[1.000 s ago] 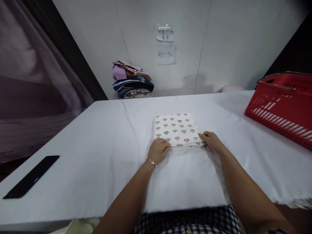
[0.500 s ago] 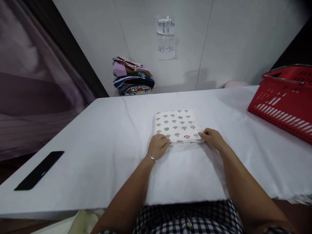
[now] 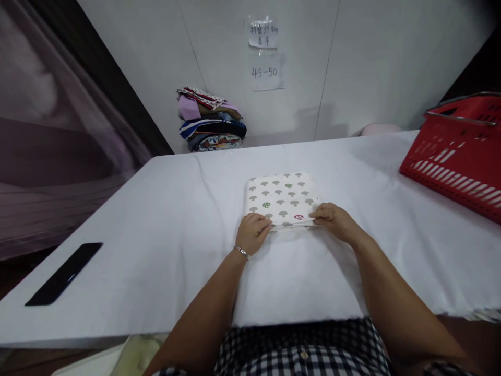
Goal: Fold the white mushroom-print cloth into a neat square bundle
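Observation:
A folded white cloth with a mushroom print [image 3: 281,197] lies flat in the middle of the white table [image 3: 168,224]. My left hand [image 3: 253,233], a bracelet on its wrist, pinches the cloth's near left corner with curled fingers. My right hand [image 3: 332,220] grips the near right corner, its fingers closed over the edge. Both forearms reach in from the bottom of the view.
A stack of folded clothes [image 3: 209,121] sits against the wall at the table's far left. A red plastic basket [image 3: 460,151] stands at the right edge. A black flat device [image 3: 64,272] lies near the left front edge. Paper notes [image 3: 265,52] hang on the wall.
My right hand has slid a little leftward onto the cloth's near right corner. The view has tilted slightly; the cloth stays in place.

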`<state>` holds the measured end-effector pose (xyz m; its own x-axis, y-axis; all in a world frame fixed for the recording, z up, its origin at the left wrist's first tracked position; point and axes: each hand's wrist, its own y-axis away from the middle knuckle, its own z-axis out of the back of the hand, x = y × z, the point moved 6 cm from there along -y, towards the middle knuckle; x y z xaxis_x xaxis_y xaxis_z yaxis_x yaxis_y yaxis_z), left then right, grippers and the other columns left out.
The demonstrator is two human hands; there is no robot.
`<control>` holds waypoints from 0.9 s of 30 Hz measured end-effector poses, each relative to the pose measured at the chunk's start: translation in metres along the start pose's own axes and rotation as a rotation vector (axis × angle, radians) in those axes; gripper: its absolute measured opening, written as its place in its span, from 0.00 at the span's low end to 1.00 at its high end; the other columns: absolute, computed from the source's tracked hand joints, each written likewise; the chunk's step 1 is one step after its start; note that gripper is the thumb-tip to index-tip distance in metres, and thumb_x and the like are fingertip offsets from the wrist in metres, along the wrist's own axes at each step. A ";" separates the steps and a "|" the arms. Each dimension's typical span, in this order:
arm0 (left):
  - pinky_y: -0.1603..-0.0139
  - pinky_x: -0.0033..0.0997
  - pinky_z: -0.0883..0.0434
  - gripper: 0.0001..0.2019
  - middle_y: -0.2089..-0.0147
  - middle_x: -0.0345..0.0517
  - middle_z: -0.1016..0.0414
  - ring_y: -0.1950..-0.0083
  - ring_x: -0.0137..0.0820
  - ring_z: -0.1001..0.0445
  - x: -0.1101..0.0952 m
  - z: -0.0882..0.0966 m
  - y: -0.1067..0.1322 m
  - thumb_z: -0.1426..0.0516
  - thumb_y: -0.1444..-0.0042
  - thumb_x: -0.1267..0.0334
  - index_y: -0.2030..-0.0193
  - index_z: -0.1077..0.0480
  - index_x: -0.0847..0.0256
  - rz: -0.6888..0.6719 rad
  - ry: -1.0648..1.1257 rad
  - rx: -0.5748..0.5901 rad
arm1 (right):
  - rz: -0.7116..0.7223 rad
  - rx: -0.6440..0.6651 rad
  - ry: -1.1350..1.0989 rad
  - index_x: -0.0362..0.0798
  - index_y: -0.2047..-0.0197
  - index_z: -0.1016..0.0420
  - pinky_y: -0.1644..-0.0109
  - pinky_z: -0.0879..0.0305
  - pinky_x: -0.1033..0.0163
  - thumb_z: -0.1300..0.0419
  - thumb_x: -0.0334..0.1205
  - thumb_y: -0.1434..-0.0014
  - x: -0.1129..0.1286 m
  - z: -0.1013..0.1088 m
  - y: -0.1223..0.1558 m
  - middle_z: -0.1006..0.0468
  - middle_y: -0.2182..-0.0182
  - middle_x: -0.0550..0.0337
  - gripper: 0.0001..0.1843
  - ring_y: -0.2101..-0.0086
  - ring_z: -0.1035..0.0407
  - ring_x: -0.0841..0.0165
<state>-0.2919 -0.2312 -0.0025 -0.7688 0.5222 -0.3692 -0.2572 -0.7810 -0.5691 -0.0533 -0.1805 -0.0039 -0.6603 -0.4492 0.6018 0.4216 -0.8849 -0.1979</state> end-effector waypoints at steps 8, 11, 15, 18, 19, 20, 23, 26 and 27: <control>0.59 0.37 0.36 0.07 0.67 0.42 0.29 0.62 0.31 0.33 0.000 0.000 0.000 0.47 0.44 0.63 0.66 0.27 0.56 0.015 0.027 0.012 | -0.015 0.057 0.053 0.54 0.67 0.25 0.59 0.38 0.59 0.47 0.32 0.50 0.008 0.002 0.003 0.24 0.65 0.61 0.11 0.62 0.33 0.64; 0.59 0.37 0.36 0.05 0.67 0.42 0.29 0.62 0.31 0.33 0.001 0.000 0.001 0.45 0.47 0.63 0.65 0.27 0.56 0.009 0.033 0.015 | -0.043 0.093 0.066 0.53 0.66 0.26 0.61 0.38 0.61 0.45 0.34 0.52 0.009 0.002 0.004 0.25 0.65 0.61 0.10 0.63 0.34 0.64; 0.57 0.38 0.36 0.07 0.64 0.43 0.29 0.60 0.32 0.33 0.000 0.000 0.003 0.42 0.50 0.64 0.63 0.28 0.57 -0.010 0.001 0.023 | 0.000 0.086 0.194 0.52 0.65 0.28 0.61 0.40 0.60 0.43 0.35 0.52 0.017 -0.001 0.005 0.26 0.65 0.59 0.09 0.63 0.35 0.64; 0.57 0.38 0.37 0.07 0.64 0.43 0.29 0.59 0.33 0.33 0.000 0.001 0.004 0.43 0.48 0.64 0.62 0.28 0.56 -0.005 -0.044 0.033 | 0.062 0.023 0.300 0.51 0.64 0.28 0.61 0.41 0.59 0.42 0.37 0.51 0.020 -0.003 0.004 0.27 0.65 0.56 0.08 0.64 0.36 0.63; 0.57 0.38 0.37 0.06 0.64 0.43 0.29 0.59 0.33 0.33 0.001 0.001 0.004 0.43 0.48 0.64 0.62 0.28 0.56 -0.001 -0.053 0.036 | 0.086 0.004 0.317 0.50 0.64 0.28 0.61 0.41 0.59 0.43 0.36 0.51 0.020 -0.004 0.004 0.27 0.65 0.56 0.08 0.64 0.36 0.63; 0.57 0.38 0.37 0.06 0.65 0.43 0.29 0.60 0.33 0.33 0.001 0.001 0.004 0.44 0.47 0.64 0.63 0.28 0.55 0.003 -0.058 0.036 | 0.108 -0.010 0.320 0.50 0.64 0.28 0.61 0.41 0.59 0.43 0.35 0.50 0.019 -0.005 0.003 0.27 0.64 0.55 0.08 0.64 0.36 0.63; 0.58 0.38 0.37 0.06 0.65 0.43 0.29 0.61 0.32 0.33 0.001 0.000 0.003 0.45 0.45 0.62 0.64 0.28 0.56 0.009 -0.057 0.034 | 0.144 -0.031 0.266 0.52 0.63 0.26 0.60 0.40 0.60 0.47 0.32 0.48 0.010 -0.006 0.001 0.26 0.64 0.57 0.11 0.63 0.35 0.64; 0.58 0.38 0.38 0.05 0.66 0.42 0.29 0.61 0.32 0.33 0.000 -0.001 0.003 0.45 0.45 0.63 0.64 0.28 0.56 0.015 -0.056 0.034 | 0.140 -0.053 0.216 0.53 0.63 0.25 0.59 0.39 0.60 0.47 0.32 0.48 0.003 -0.005 0.000 0.25 0.64 0.60 0.12 0.63 0.34 0.65; 0.58 0.38 0.38 0.05 0.66 0.42 0.29 0.61 0.32 0.33 0.000 -0.001 0.003 0.45 0.45 0.63 0.64 0.28 0.56 0.017 -0.054 0.032 | 0.140 -0.058 0.212 0.53 0.63 0.25 0.60 0.39 0.61 0.46 0.32 0.48 0.002 -0.004 0.000 0.25 0.65 0.60 0.12 0.63 0.33 0.65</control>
<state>-0.2925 -0.2331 -0.0048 -0.8034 0.4905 -0.3376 -0.2623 -0.8005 -0.5388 -0.0573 -0.1817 -0.0062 -0.7162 -0.5781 0.3909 0.4858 -0.8151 -0.3155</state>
